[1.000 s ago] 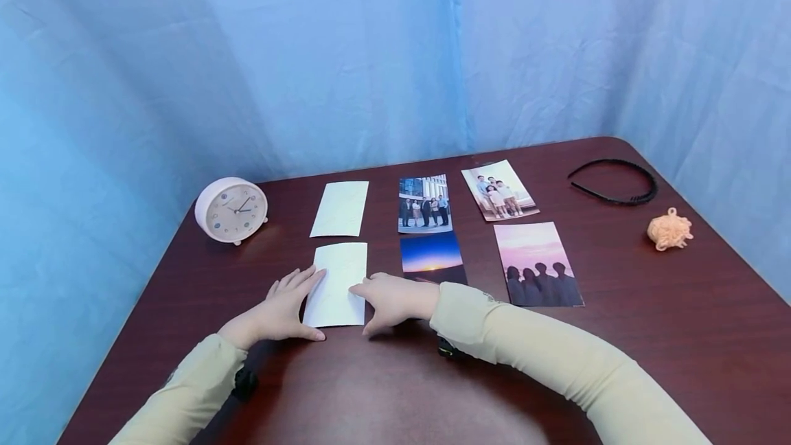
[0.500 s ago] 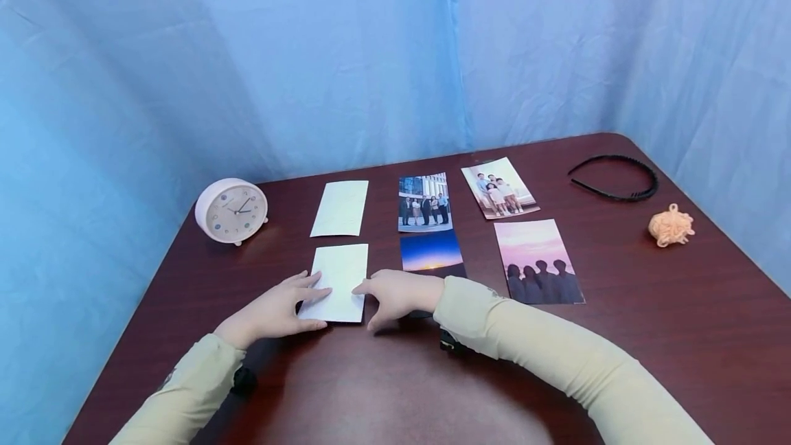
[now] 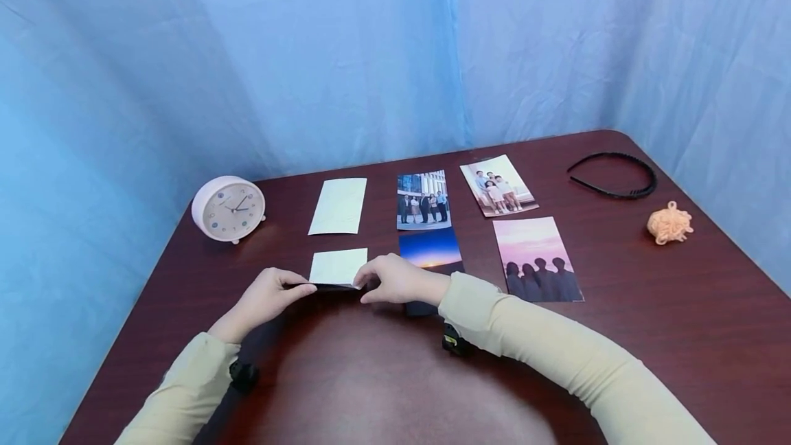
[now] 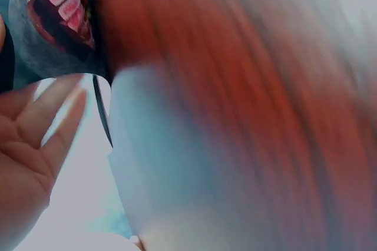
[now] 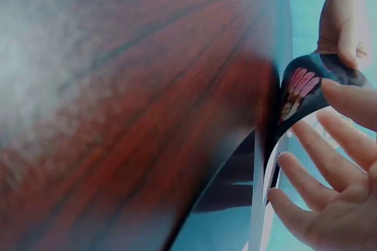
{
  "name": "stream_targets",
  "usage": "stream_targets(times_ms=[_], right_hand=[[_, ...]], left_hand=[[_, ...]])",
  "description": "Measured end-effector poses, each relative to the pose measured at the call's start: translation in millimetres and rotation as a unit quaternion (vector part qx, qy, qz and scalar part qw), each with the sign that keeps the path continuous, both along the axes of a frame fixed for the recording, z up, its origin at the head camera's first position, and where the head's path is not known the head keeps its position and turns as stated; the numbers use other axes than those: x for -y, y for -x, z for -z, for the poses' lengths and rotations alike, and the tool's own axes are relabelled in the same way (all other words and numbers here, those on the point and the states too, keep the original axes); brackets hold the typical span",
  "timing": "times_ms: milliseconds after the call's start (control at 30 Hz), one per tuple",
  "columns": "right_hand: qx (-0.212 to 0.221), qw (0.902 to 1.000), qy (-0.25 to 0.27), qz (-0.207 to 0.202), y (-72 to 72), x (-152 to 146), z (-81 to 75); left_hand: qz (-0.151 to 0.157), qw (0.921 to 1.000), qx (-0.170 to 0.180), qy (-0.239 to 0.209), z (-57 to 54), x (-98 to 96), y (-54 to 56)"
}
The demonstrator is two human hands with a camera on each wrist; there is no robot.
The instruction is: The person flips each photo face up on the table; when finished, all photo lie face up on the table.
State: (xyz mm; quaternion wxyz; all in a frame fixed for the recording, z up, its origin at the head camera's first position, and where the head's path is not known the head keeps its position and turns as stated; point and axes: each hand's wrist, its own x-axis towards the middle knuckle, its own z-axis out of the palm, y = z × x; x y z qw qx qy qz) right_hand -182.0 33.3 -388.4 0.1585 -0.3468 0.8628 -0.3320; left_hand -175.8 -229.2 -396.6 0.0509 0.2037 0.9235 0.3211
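The held card (image 3: pixel 338 266) looks like smooth paper; the table (image 3: pixel 371 383), glossy wood; the curtain (image 3: pixel 321 60), creased cloth.

On the tabletop (image 3: pixel 371 376), the near photo (image 3: pixel 338 266) between the left hand (image 3: pixel 266 299) and right hand (image 3: pixel 398 280), the far photo (image 3: pixel 338 206) behind it; clock (image 3: pixel 231 210) beyond the left hand; sunset photo (image 3: pixel 429 249) beneath the right wrist (image 3: pixel 435 288), office photo (image 3: pixel 423 200) behind; farther right, silhouette photo (image 3: pixel 537 259) before family photo (image 3: pixel 499 186)

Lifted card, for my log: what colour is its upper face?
White; the card shows best in the head view.

Two hands (image 3: pixel 268 292) (image 3: pixel 398 279); each in a pinch
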Motion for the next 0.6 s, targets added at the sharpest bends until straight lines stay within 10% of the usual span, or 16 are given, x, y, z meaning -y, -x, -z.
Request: stream_targets(times_ms=[367,600], right_hand=[[-0.013,0.9895,0.124,0.073,-0.9,1,0.6],[-0.025,0.9714,0.194,0.135,-2.3,-4,-5.5]], left_hand=[[-0.090,0.9821,-0.021,-0.164,-15.4,-10.5,-6.3],[-0.154,0.9476,-0.042,-0.277,-19.7,-26.0,-5.9]])
